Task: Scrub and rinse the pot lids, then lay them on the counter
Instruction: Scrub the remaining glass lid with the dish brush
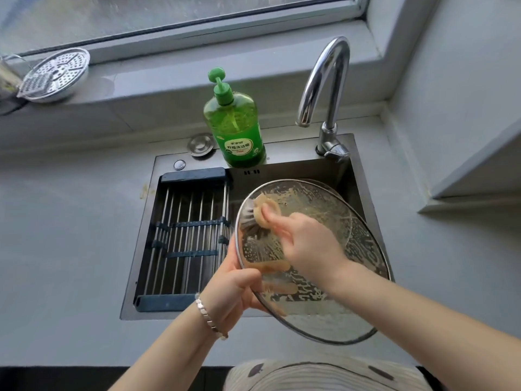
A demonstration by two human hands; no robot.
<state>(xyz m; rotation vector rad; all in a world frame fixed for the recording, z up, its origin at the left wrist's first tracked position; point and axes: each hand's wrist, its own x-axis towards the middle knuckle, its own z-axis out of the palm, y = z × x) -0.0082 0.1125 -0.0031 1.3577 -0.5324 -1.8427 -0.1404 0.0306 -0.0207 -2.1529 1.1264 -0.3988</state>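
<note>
I reckon this soapy glass lid [358,249] slippery and fragile; left hand [234,289] grips its rim, right hand [307,241] clutches the brush [263,204].

1. Green pump bottle of dish soap [235,128], parked on the back ledge of the steel sink [290,148], 12 o'clock.
2. Chrome gooseneck faucet [324,88] just beside it, 1 o'clock.
3. Roll-up drying rack [184,225] across the sink's 9 o'clock side.
4. Perforated steamer plate [53,74], tilted on the windowsill [158,80], 10 o'clock.
</note>
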